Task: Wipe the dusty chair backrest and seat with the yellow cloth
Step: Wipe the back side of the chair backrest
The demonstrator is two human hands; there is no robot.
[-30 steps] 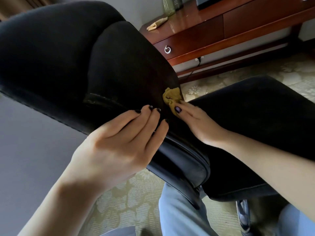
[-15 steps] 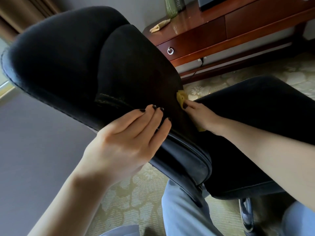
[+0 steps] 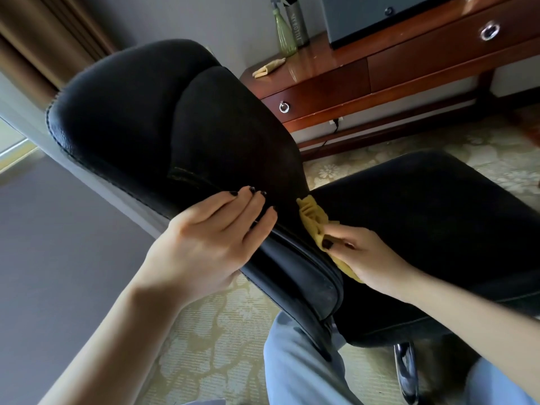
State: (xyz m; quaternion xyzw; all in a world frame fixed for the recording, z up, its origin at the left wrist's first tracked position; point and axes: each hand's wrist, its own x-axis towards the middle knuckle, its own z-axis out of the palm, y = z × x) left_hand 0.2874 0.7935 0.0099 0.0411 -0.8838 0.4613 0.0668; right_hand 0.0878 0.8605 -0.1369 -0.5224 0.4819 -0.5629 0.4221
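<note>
Two hands are on the chair. The left hand (image 3: 204,238) grips the side edge of the backrest (image 3: 175,118), its fingers curled over onto the padded front. The right hand (image 3: 371,252) pinches the cloth (image 3: 312,217) with the thumb on top; its other fingers are mostly hidden beneath.

The cloth lies bunched in the crease where the backrest meets the seat (image 3: 423,214), and it touches both. Its long axis runs along that crease. The crumpled end points up and left, away from the person. The other end passes under the palm, and a corner shows below the wrist.

The backrest leans with its top toward the upper left. Behind, a desk (image 3: 321,86) carries a green bottle (image 3: 285,36) and a rag (image 3: 268,68).
</note>
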